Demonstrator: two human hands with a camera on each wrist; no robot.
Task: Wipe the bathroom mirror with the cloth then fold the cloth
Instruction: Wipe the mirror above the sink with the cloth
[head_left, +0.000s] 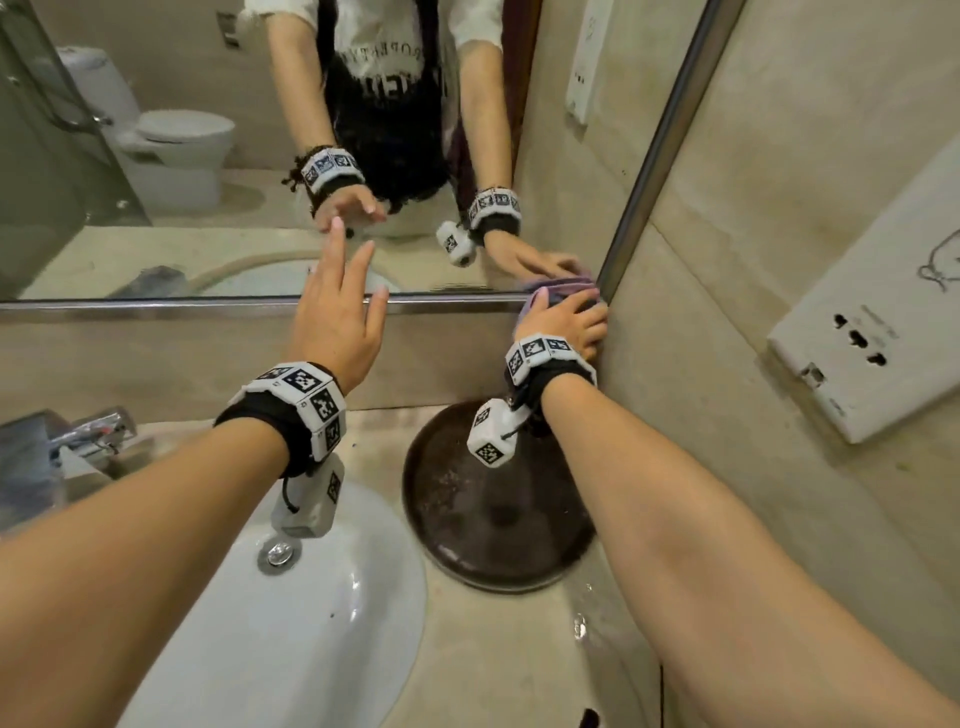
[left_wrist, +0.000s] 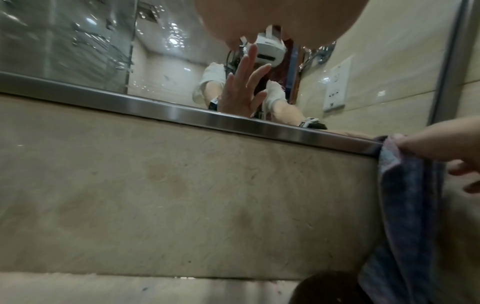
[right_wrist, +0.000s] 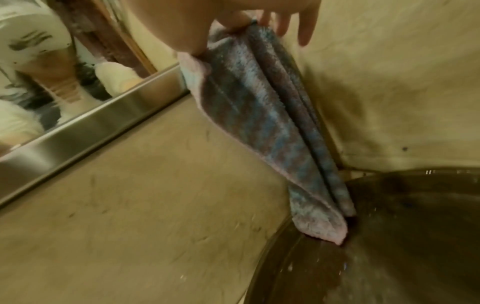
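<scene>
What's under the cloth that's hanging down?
The cloth, pinched by the right hand, hangs down to a dark round tray on the counter. Its bottom tip hides the bit of tray rim behind it.
</scene>
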